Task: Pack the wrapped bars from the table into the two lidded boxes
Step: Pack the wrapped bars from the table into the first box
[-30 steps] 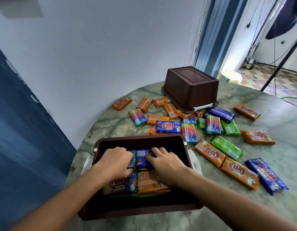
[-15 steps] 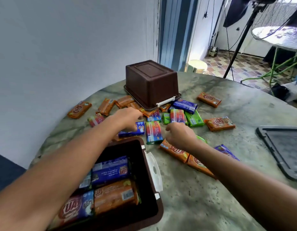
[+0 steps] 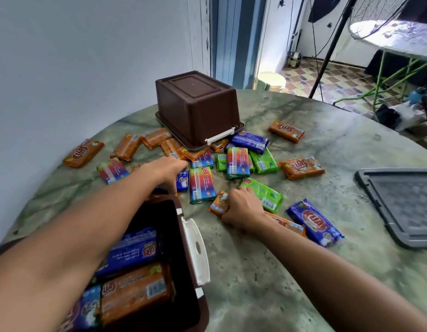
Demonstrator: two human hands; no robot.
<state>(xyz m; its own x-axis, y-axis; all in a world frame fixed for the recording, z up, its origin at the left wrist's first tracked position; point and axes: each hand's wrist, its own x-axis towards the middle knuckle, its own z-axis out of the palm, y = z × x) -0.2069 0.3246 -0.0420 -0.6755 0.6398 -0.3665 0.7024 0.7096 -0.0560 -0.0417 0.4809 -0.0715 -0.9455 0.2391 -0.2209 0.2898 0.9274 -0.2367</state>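
bare tabletop (image 3: 267,279) right of open brown box (image 3: 181,271), free for passage | blocked ahead by scattered wrapped bars (image 3: 238,161) lying close together | upturned brown box (image 3: 198,109) standing behind them at far edge | grey lid (image 3: 404,207) taking up right edge | open strip between blue bar (image 3: 313,221) and lid

Wrapped bars (image 3: 240,162) scattered beside boxes (image 3: 197,109)
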